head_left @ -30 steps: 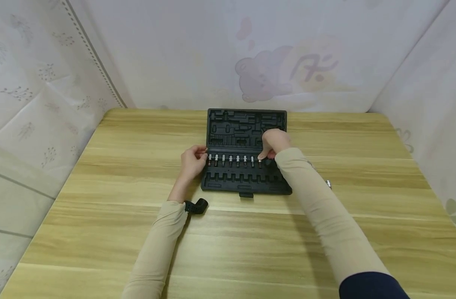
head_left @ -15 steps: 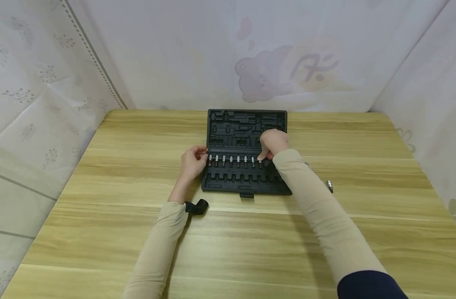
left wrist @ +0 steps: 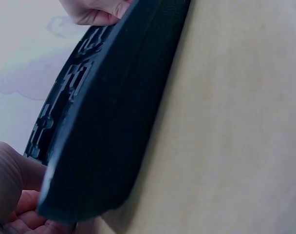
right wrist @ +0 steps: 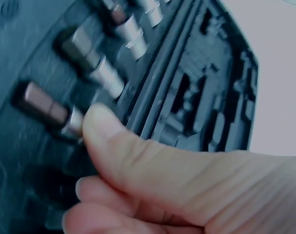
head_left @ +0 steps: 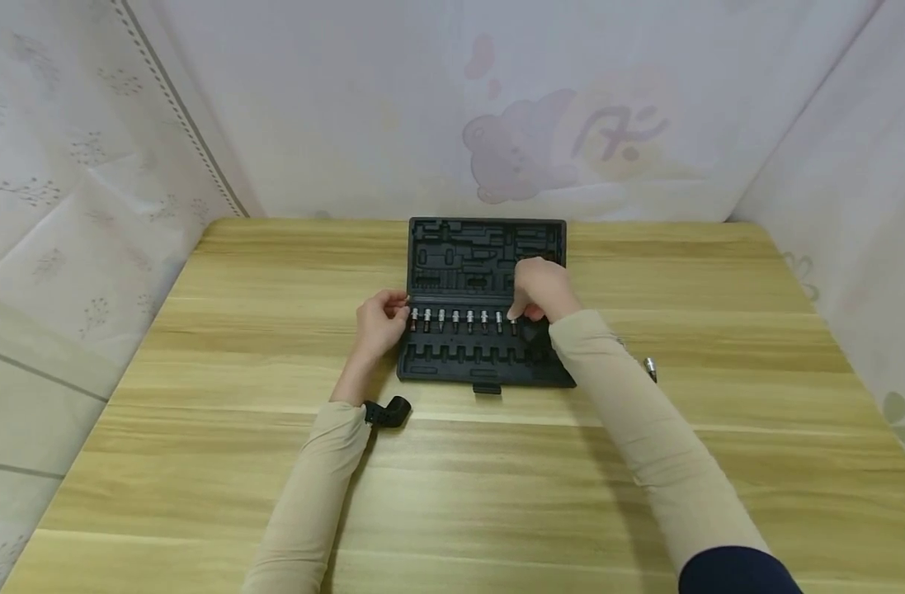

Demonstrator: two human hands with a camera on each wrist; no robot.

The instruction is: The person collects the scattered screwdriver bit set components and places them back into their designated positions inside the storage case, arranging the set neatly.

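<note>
Best let the left hand (head_left: 379, 323), pinching the left edge of the black case (head_left: 439, 339), brace it while the right hand (head_left: 543, 287), thumb on the row's right-end bit (right wrist: 47, 106) (whether pinching it, I cannot tell), pushes squarely down

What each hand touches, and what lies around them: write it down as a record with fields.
Work area: open black plastic tool case on a light wood-grain table
Inside: row of silver metal bit sockets
Left hand: holds the case's left edge near the hinge
Right hand: thumb on the silver end of a dark-tipped bit socket at the row's right end
Loose: silver-and-black bit socket on the table, right of the case
</note>
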